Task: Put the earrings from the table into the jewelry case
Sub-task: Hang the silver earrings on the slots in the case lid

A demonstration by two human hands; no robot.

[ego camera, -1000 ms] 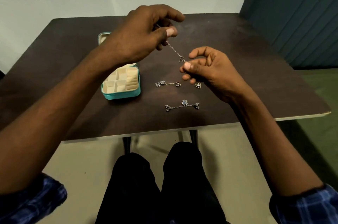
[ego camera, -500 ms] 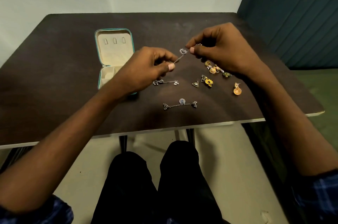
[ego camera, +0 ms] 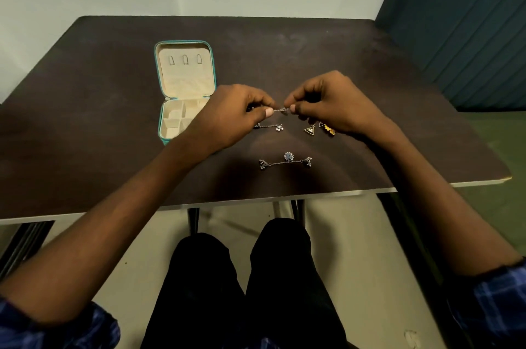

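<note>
Now the table point(ego camera: 284, 43) carries everything, and I place the rest from the jewelry case point(ego camera: 185, 83), which lies open toward its far left, lid flat, compartments showing no earring that I can see; half a second ago my right hand point(ego camera: 336, 103) was lifted farther from the case, and both hands have since come together and lower, just to the right of the case's tray; I judge this means I am gathering the chain short so it will fit a compartment; my left hand point(ego camera: 236, 118) pinches one end of the silver chain earring point(ego camera: 281, 110) between thumb and forefinger, my right hand pinches the other end, fingers curled tight, the chain nearly level between them; beyond, right of the case, another chain earring point(ego camera: 269, 126), a long chain earring point(ego camera: 285, 161), a triangle earring point(ego camera: 310, 130) and yellow earrings point(ego camera: 328, 130) wait on the wood.
</note>
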